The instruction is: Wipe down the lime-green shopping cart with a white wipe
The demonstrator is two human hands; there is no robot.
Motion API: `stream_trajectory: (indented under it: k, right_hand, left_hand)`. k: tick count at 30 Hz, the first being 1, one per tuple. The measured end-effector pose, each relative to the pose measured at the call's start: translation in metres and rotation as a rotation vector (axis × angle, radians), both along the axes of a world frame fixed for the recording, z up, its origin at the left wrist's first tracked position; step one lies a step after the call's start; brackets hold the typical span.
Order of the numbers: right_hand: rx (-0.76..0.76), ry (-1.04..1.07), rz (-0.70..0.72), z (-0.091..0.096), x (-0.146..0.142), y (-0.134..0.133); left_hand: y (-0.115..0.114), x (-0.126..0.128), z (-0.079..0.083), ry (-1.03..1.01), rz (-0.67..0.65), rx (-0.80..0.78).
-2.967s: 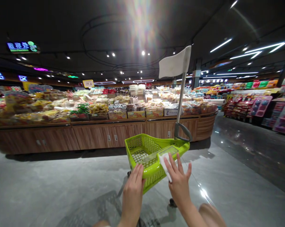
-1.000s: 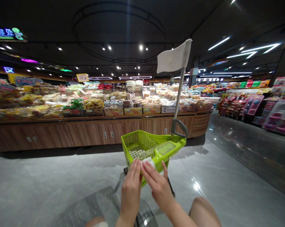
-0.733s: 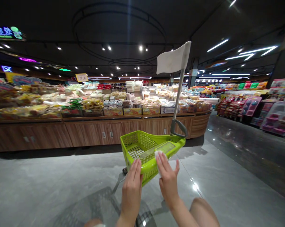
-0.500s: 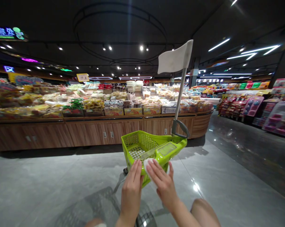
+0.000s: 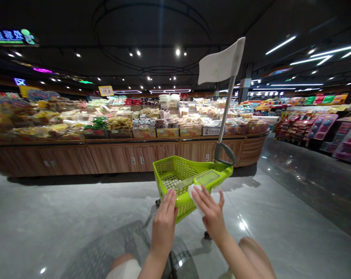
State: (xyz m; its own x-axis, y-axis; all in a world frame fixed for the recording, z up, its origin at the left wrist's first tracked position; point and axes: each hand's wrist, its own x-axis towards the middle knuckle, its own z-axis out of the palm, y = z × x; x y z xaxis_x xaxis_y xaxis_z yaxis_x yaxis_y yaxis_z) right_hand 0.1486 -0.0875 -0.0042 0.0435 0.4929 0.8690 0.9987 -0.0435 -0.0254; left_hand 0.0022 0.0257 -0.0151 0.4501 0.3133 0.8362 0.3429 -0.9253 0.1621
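Note:
A small green plastic shopping cart stands in front of me, with a grey pole and a white flag rising from its handle end. My left hand rests with fingers together over the near rim, steadying the basket. Under the fingers of my right hand a white cloth, possibly a tissue, is pressed against the same rim, just below the clear-covered panel. The right thumb stands apart from the fingers. Most of the cloth is hidden by the hand.
Behind the cart runs a long wooden display counter piled with packaged food. Shelves with red packs and pink bins stand to the right. My knees flank the cart from below, over a shiny grey tile floor.
My right hand has slid the white cloth to the right along the rim, away from the left hand. The left hand stays on the rim. The view has shifted slightly.

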Motion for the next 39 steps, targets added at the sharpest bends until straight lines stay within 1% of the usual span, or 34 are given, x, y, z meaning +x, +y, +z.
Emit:
stream_trajectory:
  k: [2, 3, 4, 6, 8, 10, 11, 12, 14, 16, 18, 20, 21, 23, 25, 27, 29, 30, 31, 33, 34, 36, 37, 39]
  right_hand:
    - [0.023, 0.112, -0.121, 0.001, 0.006, 0.0]
    - [0.024, 0.142, -0.155, 0.001, 0.001, 0.003]
    - [0.018, 0.147, -0.158, 0.001, -0.009, 0.007]
    - [-0.015, 0.097, -0.084, 0.0, -0.031, 0.017]
    - [-0.051, 0.011, 0.027, 0.001, -0.042, 0.022]
    - [-0.049, -0.037, 0.081, 0.001, -0.032, 0.019]
    - [-0.036, -0.029, 0.072, 0.001, -0.021, 0.015]
    - [-0.021, 0.002, 0.041, 0.001, -0.009, 0.011]
    - [0.023, 0.101, -0.069, 0.001, 0.007, 0.005]
    - [0.05, 0.163, -0.148, 0.0, 0.003, 0.006]
    - [0.029, 0.125, -0.11, -0.002, -0.018, 0.013]
    - [-0.024, 0.037, -0.009, -0.003, -0.039, 0.02]
    - [-0.041, -0.002, 0.036, -0.003, -0.042, 0.022]
    - [-0.033, -0.036, 0.068, -0.002, -0.033, 0.018]
    - [-0.014, 0.007, 0.013, -0.001, -0.011, 0.011]
    - [0.019, 0.105, -0.112, -0.001, 0.005, 0.005]
    - [0.039, 0.178, -0.194, -0.002, 0.0, 0.007]
    - [0.042, 0.178, -0.186, -0.003, -0.009, 0.01]
    - [0.032, 0.158, -0.149, -0.004, -0.021, 0.014]
    - [-0.014, 0.076, -0.037, -0.006, -0.04, 0.02]
    - [-0.031, 0.033, 0.012, -0.007, -0.043, 0.021]
    - [-0.037, -0.01, 0.052, -0.007, -0.033, 0.017]
    - [-0.031, -0.002, 0.035, -0.007, -0.022, 0.014]
    - [-0.007, 0.064, -0.06, -0.006, 0.0, 0.006]
  left_hand:
    - [0.0, 0.002, 0.0, -0.004, -0.001, -0.002]
    - [-0.001, 0.003, 0.0, -0.007, -0.003, -0.007]
    - [-0.002, 0.004, 0.0, -0.012, -0.006, -0.012]
    - [-0.002, 0.005, 0.001, -0.019, -0.012, -0.023]
    - [-0.001, 0.005, 0.002, -0.024, -0.013, -0.033]
    - [0.001, 0.004, 0.003, -0.019, -0.017, -0.033]
    - [0.002, 0.004, 0.003, -0.015, -0.019, -0.029]
    - [0.003, 0.004, 0.002, -0.013, -0.022, -0.023]
    - [0.004, 0.005, 0.001, -0.017, -0.026, -0.015]
    - [0.003, 0.006, 0.001, -0.028, -0.028, -0.015]
    - [0.002, 0.007, 0.0, -0.035, -0.032, -0.026]
    - [0.001, 0.007, 0.001, -0.04, -0.037, -0.039]
    - [0.001, 0.006, 0.002, -0.041, -0.038, -0.044]
    - [0.002, 0.004, 0.003, -0.035, -0.04, -0.051]
    - [0.003, 0.003, 0.004, -0.024, -0.041, -0.052]
    - [0.003, 0.004, 0.004, -0.017, -0.043, -0.05]
    - [0.001, 0.007, 0.004, -0.023, -0.044, -0.05]
    - [0.0, 0.008, 0.004, -0.027, -0.045, -0.054]
    - [0.0, 0.009, 0.004, -0.034, -0.044, -0.06]
    - [-0.001, 0.01, 0.004, -0.049, -0.04, -0.07]
    - [-0.001, 0.009, 0.004, -0.049, -0.04, -0.072]
    - [0.0, 0.008, 0.005, -0.039, -0.04, -0.065]
    - [0.0, 0.008, 0.005, -0.03, -0.04, -0.059]
    - [0.001, 0.009, 0.005, -0.015, -0.035, -0.05]
